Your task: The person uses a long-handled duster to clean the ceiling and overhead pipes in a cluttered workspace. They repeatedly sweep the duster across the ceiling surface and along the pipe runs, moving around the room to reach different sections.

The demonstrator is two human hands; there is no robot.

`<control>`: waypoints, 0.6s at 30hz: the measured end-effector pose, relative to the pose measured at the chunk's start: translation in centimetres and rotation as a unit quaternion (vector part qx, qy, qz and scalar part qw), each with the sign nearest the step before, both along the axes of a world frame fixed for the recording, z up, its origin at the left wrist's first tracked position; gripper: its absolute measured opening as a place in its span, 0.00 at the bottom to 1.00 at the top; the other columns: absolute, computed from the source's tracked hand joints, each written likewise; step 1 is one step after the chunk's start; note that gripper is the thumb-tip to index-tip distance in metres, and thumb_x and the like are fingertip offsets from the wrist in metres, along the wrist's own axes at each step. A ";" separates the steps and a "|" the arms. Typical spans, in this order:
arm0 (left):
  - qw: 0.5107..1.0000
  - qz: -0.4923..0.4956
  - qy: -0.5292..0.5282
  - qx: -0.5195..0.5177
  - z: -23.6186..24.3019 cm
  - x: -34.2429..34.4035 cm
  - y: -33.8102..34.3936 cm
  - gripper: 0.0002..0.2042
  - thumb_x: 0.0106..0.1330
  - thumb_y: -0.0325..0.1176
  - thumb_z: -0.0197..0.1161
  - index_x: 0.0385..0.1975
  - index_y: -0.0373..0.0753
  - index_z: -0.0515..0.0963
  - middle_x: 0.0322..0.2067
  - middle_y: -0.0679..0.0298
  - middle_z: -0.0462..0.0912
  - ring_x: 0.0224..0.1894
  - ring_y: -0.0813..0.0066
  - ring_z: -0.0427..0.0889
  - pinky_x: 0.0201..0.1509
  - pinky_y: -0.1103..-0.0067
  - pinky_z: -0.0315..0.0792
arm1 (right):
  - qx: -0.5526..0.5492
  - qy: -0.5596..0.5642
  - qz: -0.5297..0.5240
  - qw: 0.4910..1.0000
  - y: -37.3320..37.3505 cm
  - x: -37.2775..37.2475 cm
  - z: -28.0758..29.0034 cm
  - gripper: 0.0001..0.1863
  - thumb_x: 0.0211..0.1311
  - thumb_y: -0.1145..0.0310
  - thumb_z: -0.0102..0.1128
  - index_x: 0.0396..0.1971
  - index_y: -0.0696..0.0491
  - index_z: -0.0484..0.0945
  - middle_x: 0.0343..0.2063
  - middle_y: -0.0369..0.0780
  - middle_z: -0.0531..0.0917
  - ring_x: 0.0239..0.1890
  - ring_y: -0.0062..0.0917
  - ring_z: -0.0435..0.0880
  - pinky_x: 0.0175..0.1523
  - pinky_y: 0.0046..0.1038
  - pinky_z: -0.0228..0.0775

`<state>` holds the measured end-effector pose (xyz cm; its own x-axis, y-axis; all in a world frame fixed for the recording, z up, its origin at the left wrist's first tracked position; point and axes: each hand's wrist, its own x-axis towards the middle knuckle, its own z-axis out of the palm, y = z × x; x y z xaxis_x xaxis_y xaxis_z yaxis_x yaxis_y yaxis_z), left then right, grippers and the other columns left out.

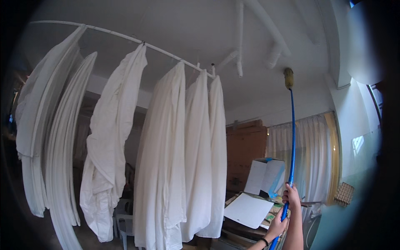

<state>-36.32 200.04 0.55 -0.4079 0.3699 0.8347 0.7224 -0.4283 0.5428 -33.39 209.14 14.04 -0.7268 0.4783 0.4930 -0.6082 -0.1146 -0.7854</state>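
A long-handled duster with a blue pole (293, 141) rises steeply on the right side. Its yellowish, bushy head (288, 78) is up at the ceiling near the back wall; whether it touches the surface I cannot tell. My right hand (291, 195) grips the pole higher up, fingers wrapped round it. Lower down, my left hand (276, 226), with a dark bracelet on its wrist, is also closed round the pole. The pole's bottom end runs out of the picture.
White curtains (166, 154) hang bunched from a white rail (112, 33) at left and centre. Pipes (239, 37) run along the ceiling. Behind my hands are a white board (248, 209), an open box (263, 175), a brown panel (246, 154) and a curtained window (308, 141). A pale chair (125, 223) stands low.
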 end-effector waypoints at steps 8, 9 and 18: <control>0.987 0.068 0.081 0.122 0.4 -0.9 -3.3 0.32 0.67 0.29 0.55 0.72 0.35 0.57 0.52 0.48 0.79 0.42 0.63 0.82 0.49 0.71 0.75 | 0.037 -0.011 0.037 0.999 -5.0 -1.5 0.5 0.07 0.75 0.58 0.50 0.45 0.41 0.65 0.16 0.28 0.61 0.11 0.14 0.57 0.16 0.24 0.50; 0.994 0.027 -0.085 -0.062 -0.1 -0.7 -5.4 0.32 0.67 0.29 0.55 0.72 0.35 0.57 0.52 0.48 0.80 0.43 0.63 0.82 0.50 0.71 0.75 | 0.038 -0.010 0.055 0.998 -5.8 -1.6 0.6 0.07 0.74 0.58 0.51 0.44 0.41 0.65 0.15 0.27 0.62 0.12 0.14 0.57 0.16 0.24 0.50; 0.991 -0.014 -0.123 -0.044 1.2 1.8 -12.5 0.30 0.68 0.28 0.56 0.71 0.39 0.58 0.23 0.62 0.78 0.19 0.78 0.77 0.23 0.76 0.72 | 0.024 -0.011 0.084 0.996 -10.3 -3.5 -0.4 0.10 0.73 0.58 0.55 0.44 0.42 0.65 0.16 0.28 0.63 0.13 0.15 0.60 0.17 0.23 0.51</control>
